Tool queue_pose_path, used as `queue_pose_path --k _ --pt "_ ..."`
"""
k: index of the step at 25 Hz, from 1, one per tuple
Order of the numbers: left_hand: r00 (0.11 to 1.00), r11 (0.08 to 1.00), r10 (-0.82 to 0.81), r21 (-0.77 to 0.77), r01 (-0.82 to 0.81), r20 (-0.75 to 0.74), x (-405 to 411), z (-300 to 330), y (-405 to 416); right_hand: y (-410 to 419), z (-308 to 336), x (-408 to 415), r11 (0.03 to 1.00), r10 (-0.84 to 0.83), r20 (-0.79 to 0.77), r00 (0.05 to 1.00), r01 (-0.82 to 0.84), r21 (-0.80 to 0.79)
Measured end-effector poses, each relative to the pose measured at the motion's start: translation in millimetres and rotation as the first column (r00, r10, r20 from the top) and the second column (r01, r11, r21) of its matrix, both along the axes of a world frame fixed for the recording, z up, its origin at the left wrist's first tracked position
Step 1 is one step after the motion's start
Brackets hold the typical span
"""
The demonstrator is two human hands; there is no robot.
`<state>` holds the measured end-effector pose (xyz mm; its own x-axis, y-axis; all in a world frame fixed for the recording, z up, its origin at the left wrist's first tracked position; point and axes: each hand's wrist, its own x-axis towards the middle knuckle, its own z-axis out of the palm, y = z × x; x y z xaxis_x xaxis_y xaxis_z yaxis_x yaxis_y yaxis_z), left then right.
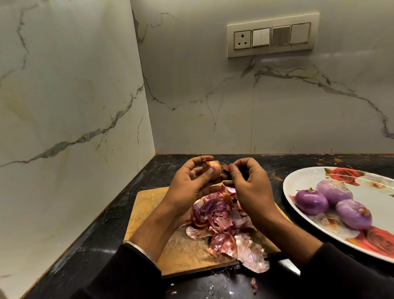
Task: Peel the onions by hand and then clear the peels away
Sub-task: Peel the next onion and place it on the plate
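My left hand [188, 183] grips a small onion [213, 169] with brown papery skin, held up above the wooden cutting board [149, 210]. My right hand [247, 181] pinches a strip of peel [226, 169] at the onion's right side. A heap of purple and brown peels [226, 227] lies on the board below both hands. Three peeled purple onions [334, 203] sit on a white plate with red roses [305, 178] to the right.
The black countertop [101, 248] runs into a marble wall corner behind the board. A few peel scraps [253, 283] lie on the counter in front of the board. A switch panel [272, 36] is on the back wall.
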<state>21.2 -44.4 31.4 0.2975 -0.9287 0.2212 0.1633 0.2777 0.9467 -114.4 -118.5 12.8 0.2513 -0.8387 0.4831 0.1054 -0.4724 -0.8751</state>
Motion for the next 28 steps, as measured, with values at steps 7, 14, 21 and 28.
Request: queue_pose_path --k 7,14,21,28 --pt "0.998 0.998 0.057 0.003 -0.057 -0.010 2.7 0.1 0.2 4.1 1.5 -2.0 0.995 0.034 -0.109 0.993 -0.045 -0.095" --pt "0.997 1.000 -0.001 0.006 0.002 -0.073 -1.1 -0.6 0.7 2.5 0.2 -3.3 0.989 0.077 -0.084 0.994 -0.087 -0.121" --pt "1.000 1.000 0.020 -0.019 -0.020 -0.013 -0.5 -5.0 -2.6 7.2 0.6 -3.1 0.930 -0.101 -0.147 0.984 0.040 -0.366" --pt "0.996 0.999 0.029 -0.034 -0.032 -0.083 -2.1 -4.9 -1.0 6.7 2.1 -3.4 0.892 -0.115 -0.137 0.984 0.041 -0.451"
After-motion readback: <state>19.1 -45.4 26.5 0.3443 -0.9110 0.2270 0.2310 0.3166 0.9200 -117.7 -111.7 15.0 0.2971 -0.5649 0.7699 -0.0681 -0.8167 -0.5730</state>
